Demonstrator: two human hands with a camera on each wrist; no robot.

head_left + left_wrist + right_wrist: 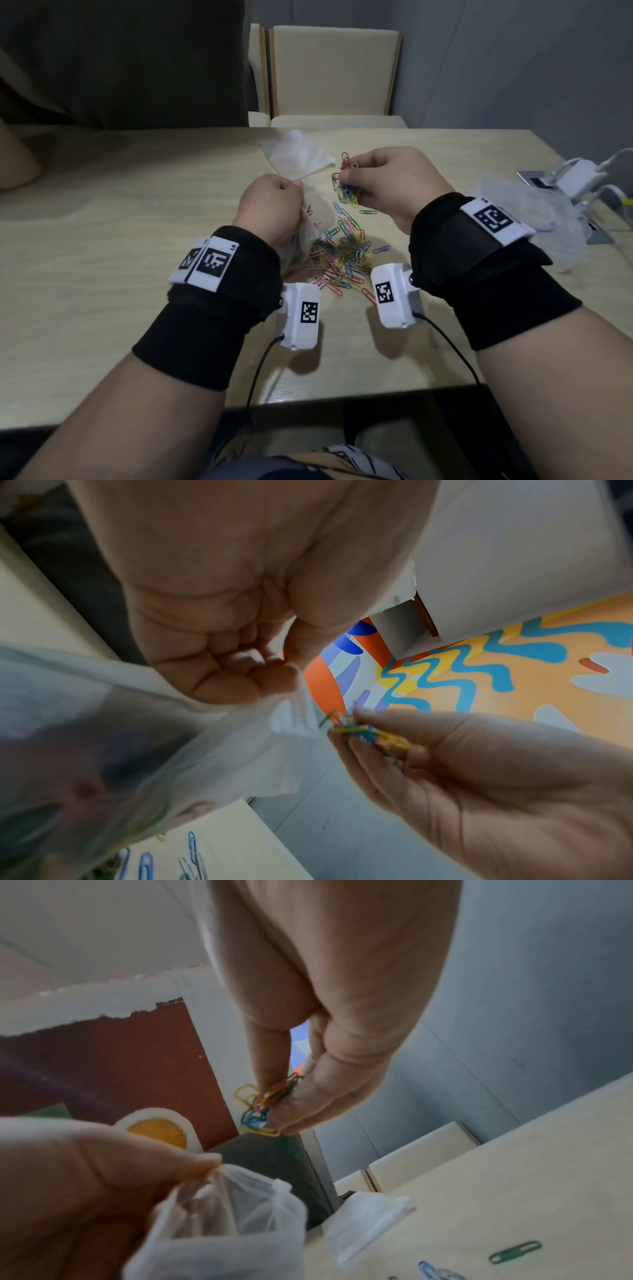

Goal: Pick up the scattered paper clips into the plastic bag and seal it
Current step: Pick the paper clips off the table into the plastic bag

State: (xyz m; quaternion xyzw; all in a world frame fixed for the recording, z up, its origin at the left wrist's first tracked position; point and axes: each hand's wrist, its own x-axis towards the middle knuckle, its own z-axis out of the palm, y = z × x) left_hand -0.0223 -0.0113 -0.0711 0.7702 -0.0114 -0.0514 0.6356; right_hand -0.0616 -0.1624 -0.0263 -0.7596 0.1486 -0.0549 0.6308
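The counter [137, 212] carried the loose pile of paper clips [342, 257]. The left hand [270, 209] pinched the plastic bag [305, 236] by its rim, mouth lifted to receive, while the right hand [387, 185] gripped a bunch of clips [347, 192] just beside it.

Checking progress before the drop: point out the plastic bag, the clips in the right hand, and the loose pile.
plastic bag [219, 1218], right wrist view, open mouth.
held clips [270, 1096], right wrist view, bunch's middle.
loose pile [346, 255], head view, pile's centre.
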